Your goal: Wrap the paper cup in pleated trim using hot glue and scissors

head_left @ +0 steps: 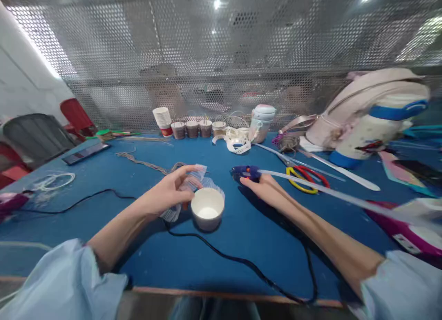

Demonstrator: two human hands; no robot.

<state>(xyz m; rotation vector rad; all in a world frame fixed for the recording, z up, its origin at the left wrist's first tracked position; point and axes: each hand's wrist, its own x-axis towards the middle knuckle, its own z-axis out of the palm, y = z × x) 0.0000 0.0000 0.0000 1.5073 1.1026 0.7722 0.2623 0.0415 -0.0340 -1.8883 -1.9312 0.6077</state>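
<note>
Reaching inward over the blue surface (155, 264), both forearms (126, 230) were angled toward the middle. The left hand (174, 186) was parted between thumb and index, its bent fingers set against pale striped mesh (199, 173); whether this was gripped could not be told. A blue glue gun (250, 173) was held in the right hand (265, 189), nozzle pointed left. The white cup (207, 221) was stood upright between the hands, just beside the left thumb.
</note>
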